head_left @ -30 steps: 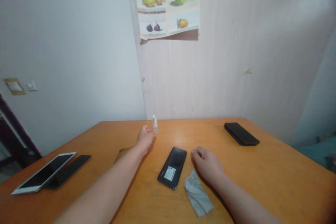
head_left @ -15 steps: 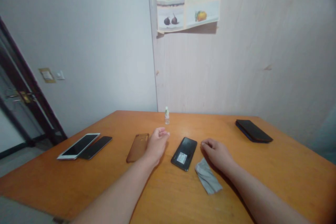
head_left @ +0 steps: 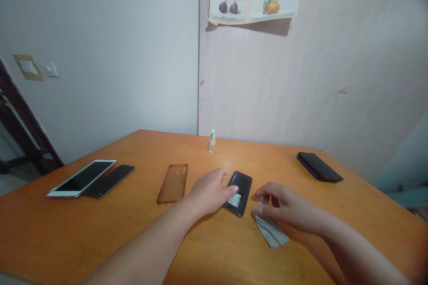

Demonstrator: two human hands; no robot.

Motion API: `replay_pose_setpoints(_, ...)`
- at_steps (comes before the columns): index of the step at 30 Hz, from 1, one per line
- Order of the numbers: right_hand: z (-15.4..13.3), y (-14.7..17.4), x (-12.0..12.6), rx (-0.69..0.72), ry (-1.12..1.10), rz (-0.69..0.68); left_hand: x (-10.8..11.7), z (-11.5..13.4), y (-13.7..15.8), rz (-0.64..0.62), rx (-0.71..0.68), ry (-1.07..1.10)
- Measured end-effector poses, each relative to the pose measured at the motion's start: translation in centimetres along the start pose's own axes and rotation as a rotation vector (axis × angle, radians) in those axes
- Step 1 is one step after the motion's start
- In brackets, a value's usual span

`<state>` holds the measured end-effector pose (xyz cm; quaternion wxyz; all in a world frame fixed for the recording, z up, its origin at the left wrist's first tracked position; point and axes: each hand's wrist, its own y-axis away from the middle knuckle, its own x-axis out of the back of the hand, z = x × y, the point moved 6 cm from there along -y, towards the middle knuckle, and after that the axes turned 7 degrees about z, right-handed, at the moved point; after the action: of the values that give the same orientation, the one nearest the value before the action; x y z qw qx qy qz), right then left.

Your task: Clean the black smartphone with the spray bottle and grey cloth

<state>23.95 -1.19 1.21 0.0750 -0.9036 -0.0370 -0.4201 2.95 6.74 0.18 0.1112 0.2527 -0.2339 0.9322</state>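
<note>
A dark smartphone [head_left: 244,183] with a white label lies back up between my hands. At its left edge is my left hand [head_left: 210,192], open, the thumb reaching over the label and the fingers spread apart from it. My right hand [head_left: 284,204] is over the upper end of a grey cloth [head_left: 272,232]; the thumb seems to touch the cloth, while a gap shows between thumb and fingers. Part of the cloth is hidden under that hand. A brown translucent phone case [head_left: 173,184] rests to the left of my left hand.
On the wooden table [head_left: 207,254], a white tablet [head_left: 83,178] and a black phone [head_left: 110,181] lie at the left. A small clear spray bottle [head_left: 211,142] stands at the back, and a dark wallet-like case [head_left: 319,167] is at the far right.
My left hand has moved right, from beside the phone case to the smartphone, and its thumb has spread. The right hand has come down over the cloth, with its fingers opened. The view has shifted.
</note>
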Motion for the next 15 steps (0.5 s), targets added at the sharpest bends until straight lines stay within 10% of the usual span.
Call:
replay_pose_setpoints(5, 0.1, 0.9, -1.1, -0.011, 0.032, -0.111, -0.8, 2.4, 1.2, -0.11, -0.106, -0.222)
replay_pose_setpoints(15, 1.3, -0.7, -1.0, -0.075, 0.096, 0.092, -1.8, 2.8, 1.9, -0.151, -0.165, -0.262)
